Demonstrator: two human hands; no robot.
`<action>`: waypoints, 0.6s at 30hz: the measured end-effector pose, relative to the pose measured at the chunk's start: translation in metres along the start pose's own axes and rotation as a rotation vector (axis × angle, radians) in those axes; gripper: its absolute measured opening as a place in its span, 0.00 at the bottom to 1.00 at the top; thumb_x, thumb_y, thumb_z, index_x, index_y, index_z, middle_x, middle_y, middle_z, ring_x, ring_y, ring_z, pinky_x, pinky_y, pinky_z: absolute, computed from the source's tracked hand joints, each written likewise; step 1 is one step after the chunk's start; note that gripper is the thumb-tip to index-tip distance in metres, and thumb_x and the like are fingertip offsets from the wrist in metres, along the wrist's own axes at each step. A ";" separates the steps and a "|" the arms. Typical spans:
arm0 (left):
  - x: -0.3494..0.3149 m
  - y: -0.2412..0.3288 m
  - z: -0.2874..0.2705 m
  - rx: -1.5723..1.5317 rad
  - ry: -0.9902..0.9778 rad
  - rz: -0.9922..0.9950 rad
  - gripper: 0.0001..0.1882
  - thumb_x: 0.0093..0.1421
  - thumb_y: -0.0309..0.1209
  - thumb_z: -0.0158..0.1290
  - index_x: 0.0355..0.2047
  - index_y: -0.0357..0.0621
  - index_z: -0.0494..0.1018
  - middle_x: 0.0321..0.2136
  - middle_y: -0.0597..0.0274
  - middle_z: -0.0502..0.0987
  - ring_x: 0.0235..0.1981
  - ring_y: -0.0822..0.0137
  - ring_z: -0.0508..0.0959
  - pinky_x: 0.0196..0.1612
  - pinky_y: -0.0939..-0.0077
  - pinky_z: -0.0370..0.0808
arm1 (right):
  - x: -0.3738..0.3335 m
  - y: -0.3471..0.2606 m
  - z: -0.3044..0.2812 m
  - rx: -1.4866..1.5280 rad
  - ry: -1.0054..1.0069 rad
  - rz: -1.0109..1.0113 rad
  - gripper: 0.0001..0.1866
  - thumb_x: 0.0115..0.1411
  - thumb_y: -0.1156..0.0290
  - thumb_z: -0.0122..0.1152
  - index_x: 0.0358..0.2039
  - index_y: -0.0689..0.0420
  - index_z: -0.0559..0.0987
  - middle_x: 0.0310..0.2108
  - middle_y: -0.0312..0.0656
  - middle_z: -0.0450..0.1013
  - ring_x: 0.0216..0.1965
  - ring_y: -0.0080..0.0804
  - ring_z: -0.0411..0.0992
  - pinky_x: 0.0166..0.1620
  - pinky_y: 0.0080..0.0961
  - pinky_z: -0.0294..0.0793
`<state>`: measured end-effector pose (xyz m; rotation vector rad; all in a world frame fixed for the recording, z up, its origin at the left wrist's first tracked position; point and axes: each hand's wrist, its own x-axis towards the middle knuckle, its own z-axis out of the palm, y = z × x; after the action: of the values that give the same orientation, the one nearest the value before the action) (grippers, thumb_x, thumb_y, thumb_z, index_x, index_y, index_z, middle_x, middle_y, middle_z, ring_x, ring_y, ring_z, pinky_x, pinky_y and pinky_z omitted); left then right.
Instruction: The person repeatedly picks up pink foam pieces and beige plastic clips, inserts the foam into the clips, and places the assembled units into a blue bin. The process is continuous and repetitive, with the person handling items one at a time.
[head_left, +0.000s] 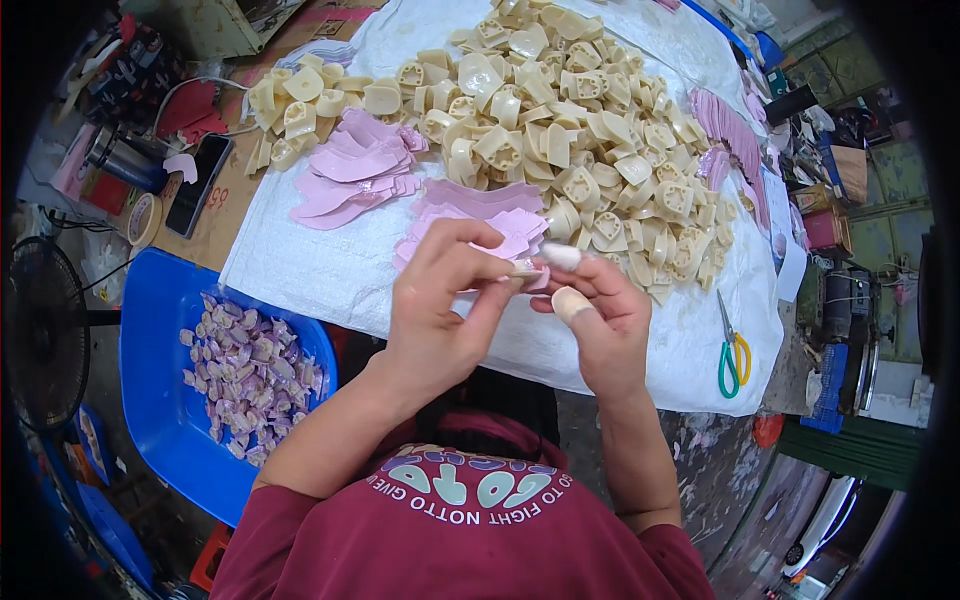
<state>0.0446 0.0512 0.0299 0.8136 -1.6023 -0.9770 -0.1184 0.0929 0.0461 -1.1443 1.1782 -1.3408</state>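
My left hand (440,295) pinches a small beige and pink piece (528,270) between thumb and fingers, in front of my chest. It looks like a beige shoe heel with pink sheet material against it, but fingers hide most of it. My right hand (605,310), with pale coverings on thumb and forefinger, closes on the pink side of the same piece. Just beyond my hands lies a stack of cut pink pieces (485,205); another pink stack (355,170) is to its left. Behind them spreads a large heap of beige plastic heels (560,120).
A blue tub (160,370) at the left holds many pink-covered pieces (250,375). Scissors (733,355) with green and yellow handles lie at the right on the white sheet (640,370). Further left are a phone (198,185), a tape roll (145,217) and a fan (45,330).
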 end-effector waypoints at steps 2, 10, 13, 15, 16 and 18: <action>0.002 0.001 -0.002 -0.171 -0.003 -0.109 0.06 0.56 0.17 0.55 0.34 0.36 0.75 0.40 0.57 0.70 0.34 0.75 0.77 0.35 0.81 0.77 | -0.002 0.007 -0.004 0.091 -0.032 -0.019 0.12 0.59 0.84 0.52 0.45 0.66 0.76 0.41 0.43 0.75 0.42 0.27 0.74 0.47 0.22 0.74; -0.009 -0.006 -0.007 -0.408 -0.109 -0.304 0.03 0.57 0.15 0.53 0.32 0.32 0.72 0.41 0.58 0.68 0.36 0.72 0.77 0.39 0.79 0.77 | 0.014 -0.010 -0.004 -0.761 -0.175 -0.487 0.06 0.49 0.81 0.60 0.31 0.64 0.76 0.31 0.47 0.74 0.32 0.42 0.74 0.37 0.32 0.72; -0.011 -0.003 -0.005 -0.340 -0.106 -0.326 0.03 0.56 0.14 0.52 0.30 0.33 0.71 0.39 0.59 0.69 0.34 0.73 0.77 0.36 0.81 0.77 | 0.020 -0.019 -0.003 -0.950 -0.269 -0.570 0.04 0.46 0.80 0.59 0.25 0.63 0.74 0.27 0.46 0.72 0.28 0.46 0.71 0.33 0.37 0.70; -0.011 -0.002 -0.003 -0.323 -0.115 -0.334 0.04 0.56 0.14 0.52 0.29 0.33 0.71 0.37 0.61 0.69 0.32 0.74 0.77 0.33 0.83 0.76 | 0.021 -0.020 -0.005 -0.950 -0.305 -0.584 0.04 0.46 0.79 0.59 0.24 0.62 0.73 0.26 0.45 0.71 0.28 0.47 0.71 0.32 0.38 0.69; -0.010 -0.002 -0.005 -0.310 -0.143 -0.329 0.04 0.56 0.14 0.52 0.29 0.34 0.71 0.36 0.61 0.70 0.32 0.74 0.77 0.33 0.83 0.76 | 0.021 -0.019 -0.006 -0.920 -0.314 -0.575 0.04 0.46 0.79 0.59 0.24 0.62 0.73 0.26 0.45 0.71 0.28 0.47 0.71 0.32 0.38 0.69; -0.008 -0.003 -0.008 -0.298 -0.191 -0.334 0.05 0.55 0.13 0.52 0.30 0.34 0.71 0.36 0.61 0.70 0.32 0.74 0.77 0.33 0.83 0.76 | 0.020 -0.016 -0.011 -0.843 -0.321 -0.484 0.05 0.47 0.79 0.59 0.26 0.62 0.74 0.27 0.45 0.72 0.30 0.45 0.72 0.34 0.35 0.70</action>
<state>0.0546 0.0555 0.0254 0.8119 -1.4556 -1.5315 -0.1326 0.0743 0.0617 -2.2699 1.3009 -0.9201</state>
